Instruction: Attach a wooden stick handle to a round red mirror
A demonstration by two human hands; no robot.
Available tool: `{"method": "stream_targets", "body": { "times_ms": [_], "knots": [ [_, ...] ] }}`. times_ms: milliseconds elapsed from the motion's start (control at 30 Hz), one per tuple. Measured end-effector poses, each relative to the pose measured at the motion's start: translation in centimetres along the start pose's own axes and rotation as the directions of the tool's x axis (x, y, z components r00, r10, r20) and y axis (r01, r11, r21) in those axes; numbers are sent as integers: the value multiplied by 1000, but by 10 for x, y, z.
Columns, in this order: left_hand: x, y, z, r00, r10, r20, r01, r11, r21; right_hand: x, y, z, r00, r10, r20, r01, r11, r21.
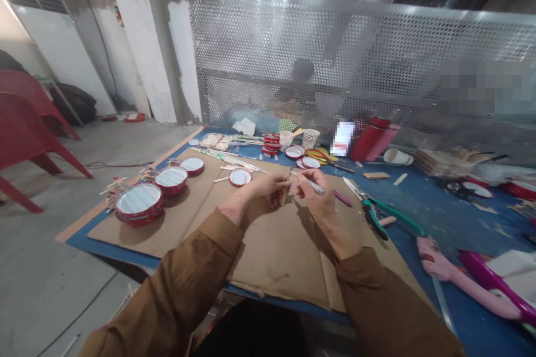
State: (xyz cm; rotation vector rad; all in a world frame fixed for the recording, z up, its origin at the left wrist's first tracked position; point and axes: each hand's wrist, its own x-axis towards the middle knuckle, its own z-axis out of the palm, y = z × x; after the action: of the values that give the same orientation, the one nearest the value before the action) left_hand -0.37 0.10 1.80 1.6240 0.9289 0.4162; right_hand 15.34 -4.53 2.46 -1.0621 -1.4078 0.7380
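Note:
Above the cardboard sheet [276, 259], my left hand [271, 187] pinches a small, thin wooden stick [283, 198]. My right hand [320, 195] is closed around a slim grey-white pen-like tool [315, 186]; its exact kind is unclear. Both sets of fingertips nearly meet at the stick, and a small pale patterned piece between them is too blurred to name. Left of my hands lies a small round red-rimmed white disc [240, 177] with thin sticks beside it. A purple strip [343, 198] rests right of my right hand.
Stacks of red-rimmed discs [139, 204] with stick ends line the left edge. Teal-handled pliers [376, 217], a pink glue gun [456, 273], a red bottle [369, 139] and wood strips [438, 166] lie rightward. Paper cups [310, 138] stand before a perforated metal panel [259, 56].

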Motion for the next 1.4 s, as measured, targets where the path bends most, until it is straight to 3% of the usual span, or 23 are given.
{"method": "stream_targets", "body": {
  "times_ms": [167, 400, 800, 1400],
  "knots": [
    [1, -2, 0, 1000, 9, -6, -9, 1000, 14, 0, 2, 0, 1000, -4, 9, 4, 1000, -14],
    [2, -1, 0, 999, -35, -20, 35, 999, 5, 1, -6, -3, 990, 15, -143, -24, 998, -63],
    [1, 1, 4, 998, -39, -50, 36, 997, -68, 2, -2, -5, 992, -32, -122, 29, 999, -31],
    [4, -2, 3, 1000, -17, -23, 16, 999, -52, -1, -7, -5, 988, -127, -83, 112, 981, -156]
  ]
}}
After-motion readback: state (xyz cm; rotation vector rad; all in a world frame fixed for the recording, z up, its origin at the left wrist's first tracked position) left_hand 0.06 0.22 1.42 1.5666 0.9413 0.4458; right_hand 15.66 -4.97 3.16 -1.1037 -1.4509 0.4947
